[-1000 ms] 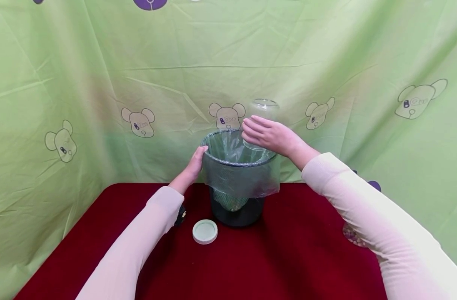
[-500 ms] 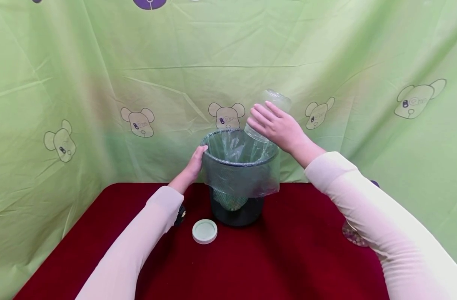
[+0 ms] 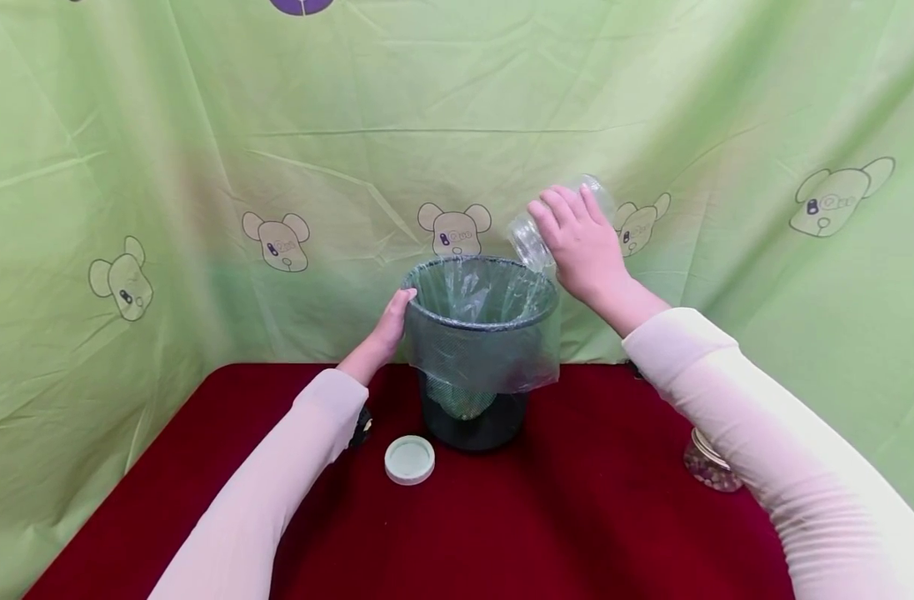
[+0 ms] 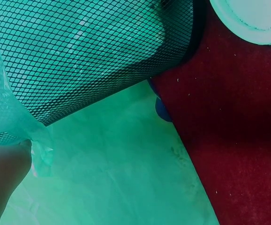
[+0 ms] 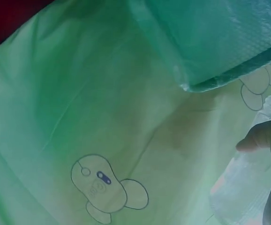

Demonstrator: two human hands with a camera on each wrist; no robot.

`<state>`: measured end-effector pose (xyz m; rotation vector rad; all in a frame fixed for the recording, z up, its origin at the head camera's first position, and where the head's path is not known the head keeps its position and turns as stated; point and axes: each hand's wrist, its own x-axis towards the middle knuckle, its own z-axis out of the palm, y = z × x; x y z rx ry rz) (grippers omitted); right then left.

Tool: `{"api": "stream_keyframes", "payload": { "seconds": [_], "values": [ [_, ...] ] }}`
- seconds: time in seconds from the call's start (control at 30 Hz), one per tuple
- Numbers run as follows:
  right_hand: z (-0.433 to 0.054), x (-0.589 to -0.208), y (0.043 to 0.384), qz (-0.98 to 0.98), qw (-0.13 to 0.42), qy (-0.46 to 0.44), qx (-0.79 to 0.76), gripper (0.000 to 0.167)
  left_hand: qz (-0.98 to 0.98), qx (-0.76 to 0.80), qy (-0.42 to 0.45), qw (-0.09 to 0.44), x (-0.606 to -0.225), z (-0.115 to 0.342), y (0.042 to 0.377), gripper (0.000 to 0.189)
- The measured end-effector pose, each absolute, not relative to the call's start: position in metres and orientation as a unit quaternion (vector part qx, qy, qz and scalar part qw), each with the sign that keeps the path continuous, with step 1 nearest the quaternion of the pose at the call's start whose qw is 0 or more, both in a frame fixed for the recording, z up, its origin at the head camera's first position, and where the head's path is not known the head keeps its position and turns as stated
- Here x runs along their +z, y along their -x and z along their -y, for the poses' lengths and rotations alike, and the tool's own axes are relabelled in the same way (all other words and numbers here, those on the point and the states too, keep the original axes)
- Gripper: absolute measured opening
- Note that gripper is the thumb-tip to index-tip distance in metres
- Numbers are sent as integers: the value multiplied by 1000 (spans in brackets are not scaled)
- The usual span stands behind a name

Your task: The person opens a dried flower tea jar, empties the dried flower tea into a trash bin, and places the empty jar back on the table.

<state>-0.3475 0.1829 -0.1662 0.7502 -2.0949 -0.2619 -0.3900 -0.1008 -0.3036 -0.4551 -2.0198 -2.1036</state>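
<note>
My left hand point(image 3: 392, 323) grips the rim of a black mesh wastebasket point(image 3: 474, 435), its thumb at the edge. A clear plastic bin liner point(image 3: 486, 364) covers the rim and hangs down outside. Above the basket's right side, my right hand point(image 3: 582, 248) holds a clear jar point(image 3: 529, 243) from the near side. The jar is tilted, its open end low and toward the basket, and no contents show in it. In the right wrist view, a thumb lies across the jar point(image 5: 245, 185). Liner and mesh point(image 4: 88, 51) fill the upper left wrist view; most left fingers are hidden.
A pale round lid point(image 3: 409, 461) lies on the red tablecloth point(image 3: 486, 533) before the basket. To the right, a jar of small mixed pieces point(image 3: 710, 467) stands partly behind my right sleeve. A green curtain point(image 3: 367, 100) with printed animal heads hangs behind the table.
The right hand has moved up and right with the jar, turning it from upside down to a slant. The left hand stays at the rim. The jar at right shows more.
</note>
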Motion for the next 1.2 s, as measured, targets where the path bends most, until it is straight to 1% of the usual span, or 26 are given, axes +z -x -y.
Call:
{"api": "stream_keyframes", "payload": {
  "seconds": [0.13, 0.23, 0.33, 0.57, 0.77, 0.8, 0.93, 1.07, 1.2],
  "values": [
    [-185, -165, 346, 853, 438, -280, -46, 83, 681, -709, 155, 94, -303, 100, 390, 48],
    [-186, -166, 346, 853, 447, -268, -6, 82, 678, -712, 155, 95, -304, 100, 390, 47],
    [-187, -166, 345, 863, 440, -244, 37, 81, 677, -714, 151, 96, -304, 100, 389, 47],
    [-194, -167, 337, 895, 377, -172, 164, 86, 677, -714, 147, 96, -305, 100, 390, 43],
    [-204, -172, 332, 886, 337, -132, 290, 88, 672, -717, 152, 102, -304, 99, 390, 40],
    [-206, -173, 330, 884, 329, -126, 307, 88, 672, -718, 153, 99, -300, 99, 386, 39],
    [-212, -179, 326, 884, 293, -102, 350, 90, 671, -718, 156, 100, -301, 99, 386, 40],
    [-218, -185, 322, 882, 260, -81, 386, 95, 674, -715, 153, 103, -304, 99, 390, 43],
    [-222, -191, 317, 873, 234, -69, 422, 97, 674, -716, 149, 106, -303, 99, 390, 44]
  ]
}}
